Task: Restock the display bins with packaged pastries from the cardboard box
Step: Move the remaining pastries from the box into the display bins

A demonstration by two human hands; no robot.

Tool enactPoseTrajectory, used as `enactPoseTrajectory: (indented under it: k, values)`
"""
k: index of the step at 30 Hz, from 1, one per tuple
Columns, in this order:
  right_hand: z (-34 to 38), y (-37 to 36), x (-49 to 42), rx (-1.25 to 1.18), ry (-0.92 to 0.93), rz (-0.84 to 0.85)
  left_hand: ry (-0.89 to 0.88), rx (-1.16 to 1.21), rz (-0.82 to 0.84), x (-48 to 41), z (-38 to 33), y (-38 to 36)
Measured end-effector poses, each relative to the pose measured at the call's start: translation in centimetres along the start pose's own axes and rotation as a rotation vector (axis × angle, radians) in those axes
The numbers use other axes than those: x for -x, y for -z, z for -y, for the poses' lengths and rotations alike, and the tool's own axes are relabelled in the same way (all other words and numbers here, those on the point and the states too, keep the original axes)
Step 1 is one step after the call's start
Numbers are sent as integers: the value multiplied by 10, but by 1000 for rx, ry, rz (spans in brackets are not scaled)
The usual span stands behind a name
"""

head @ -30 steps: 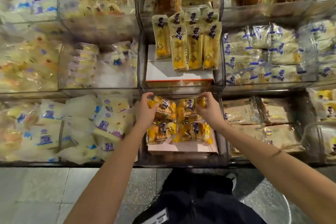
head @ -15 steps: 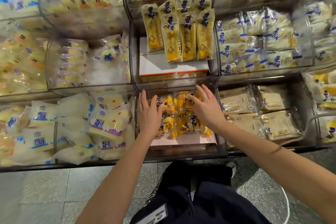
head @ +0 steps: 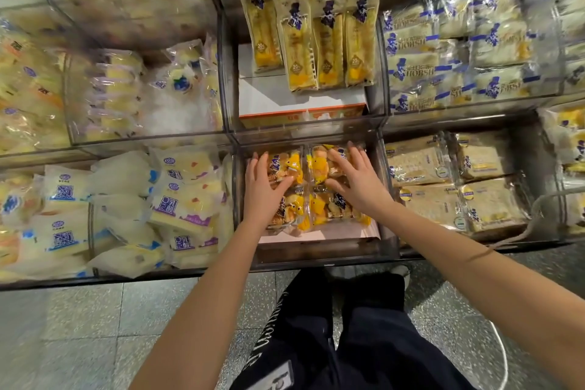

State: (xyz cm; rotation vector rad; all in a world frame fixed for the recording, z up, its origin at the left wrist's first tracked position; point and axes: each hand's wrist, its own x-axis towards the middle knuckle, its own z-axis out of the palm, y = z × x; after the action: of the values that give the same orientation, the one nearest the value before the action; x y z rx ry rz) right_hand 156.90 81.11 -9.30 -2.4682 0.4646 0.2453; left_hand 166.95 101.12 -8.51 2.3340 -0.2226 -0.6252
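**At the lower middle bin, two flat palms settle the pastry packs**

Nearest the camera, dark trousers (head: 348, 326) stand on the speckled floor (head: 95, 326), close against the shelf front, which lets both bare forearms reach straight forward. Just beyond, the left hand (head: 262, 196) and right hand (head: 357, 187) lie spread, fingers straight, palms down on the packaged pastries (head: 294, 168) in the lower middle display bin (head: 316, 253). Neither hand pinches or curls round anything. The packs sit in what looks like two rows side by side, yellow print upward, on a pale card liner (head: 316, 236) that raises them behind the bin's clear front wall. Pressing flat seems meant to level the packs and square them up so their faces read from above. I judge this bin loaded and at the tidying stage.

Left of it lie white packs (head: 177, 196); right of it, flat beige packs (head: 421, 165). Farther up, tall yellow packs (head: 326, 41) lean upright on a white box with an orange edge (head: 300, 95), apparently a riser that keeps them visible. Whether that is the supply cardboard box I cannot tell; no other box shows
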Motion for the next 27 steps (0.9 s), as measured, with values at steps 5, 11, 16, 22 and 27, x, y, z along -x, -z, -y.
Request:
enactPoseTrajectory:
  k: [5,11,16,22,27]
  values:
    - [0,0,5,-91,21,-61,-85,-35,30,-1,8,3]
    - [2,0,-4,-3,22,-48,-263,-200,10,-2,-2,3]
    - [8,14,-5,-8,14,22,-277,-259,111,-8,-7,3]
    - [9,36,15,-162,8,-132,-320,-276,47,-4,-29,6]
    - [-20,75,46,-172,-37,-267,-450,-297,46,8,-68,-13]
